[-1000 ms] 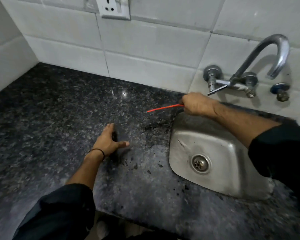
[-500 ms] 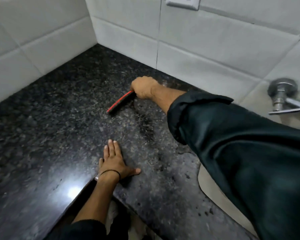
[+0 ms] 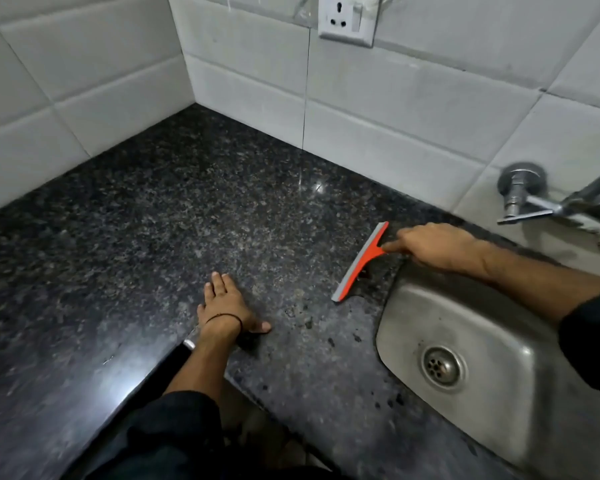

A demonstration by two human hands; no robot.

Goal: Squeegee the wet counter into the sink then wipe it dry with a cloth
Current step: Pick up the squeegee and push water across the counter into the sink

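Speckled black granite, polished, forms the desk; it runs into a corner of pale rectangular wall tiles with grey grout lines. A bright glare patch sits on the stone near its front edge at lower left.

Left hand: palm down, flat on the desk close to the front edge. Fingers extended and held together, pointing away from the person; thumb splayed out to the right, tip on the stone. It holds nothing. A thin dark band circles the wrist; a dark sleeve covers the forearm lower down.

Squeegee: orange plastic frame with a grey rubber blade, straight and narrow, lying diagonally with its lower end near the sink's left rim and its upper end toward the back wall. The blade's long edge looks to rest on the desk just left of the sink. Dark wet blotches and droplets mark the stone below and right of the blade.

Right hand: closed around the squeegee's short orange handle, fingers curled over it, the index laid along the handle toward the blade. Hand sits above the sink's back-left corner.

Sink: brushed stainless steel, rounded rectangular basin, dulled and scuffed, with a round perforated drain. Above it, a chrome tap fitting on the wall. A white socket plate is mounted high on the tiles.
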